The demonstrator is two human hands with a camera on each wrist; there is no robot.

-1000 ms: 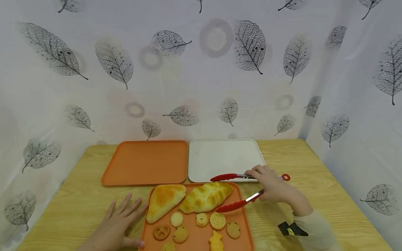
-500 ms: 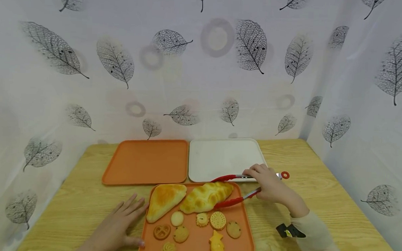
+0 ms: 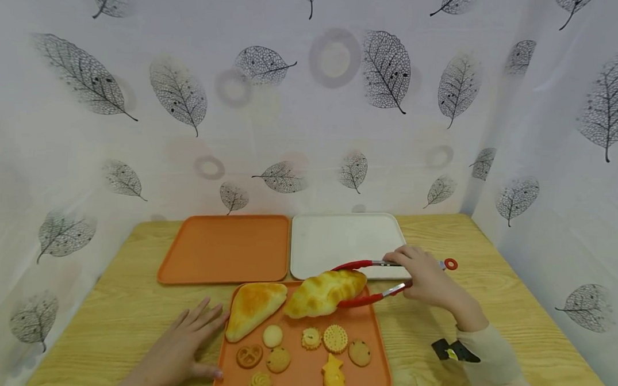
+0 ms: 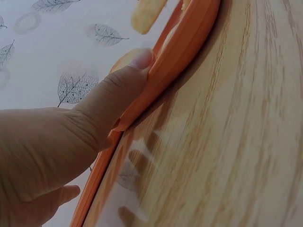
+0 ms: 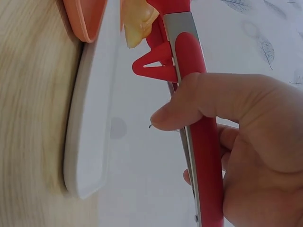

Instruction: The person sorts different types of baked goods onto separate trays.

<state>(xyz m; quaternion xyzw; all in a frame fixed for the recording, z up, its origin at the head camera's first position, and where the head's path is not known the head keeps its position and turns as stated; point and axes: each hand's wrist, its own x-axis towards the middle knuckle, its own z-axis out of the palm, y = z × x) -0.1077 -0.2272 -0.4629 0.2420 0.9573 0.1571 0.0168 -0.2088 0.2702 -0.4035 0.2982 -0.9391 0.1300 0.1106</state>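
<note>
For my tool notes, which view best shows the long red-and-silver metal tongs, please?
The head view shows the tongs from tips to ring, the right hand covering part. The right wrist view magnifies the handle but crops one tip; the left wrist shows none.

The left hand's [image 4: 52,146] thumb [image 4: 113,90] touches the orange tray [image 4: 189,42]. Tabletop [image 4: 236,123] spreads toward three o'clock, leaf-printed cloth [image 4: 42,66] toward ten.

Toward the table's [image 3: 492,270] right edge, the person wore a pale beige sleeve [image 3: 490,357] that stopped short of the right hand [image 3: 429,280]. A black, bow-like piece [image 3: 468,352] with a small yellow mark [image 3: 452,354] sat along its side. The left hand [image 3: 184,340] had a short thumbnail [image 4: 141,60].
</note>
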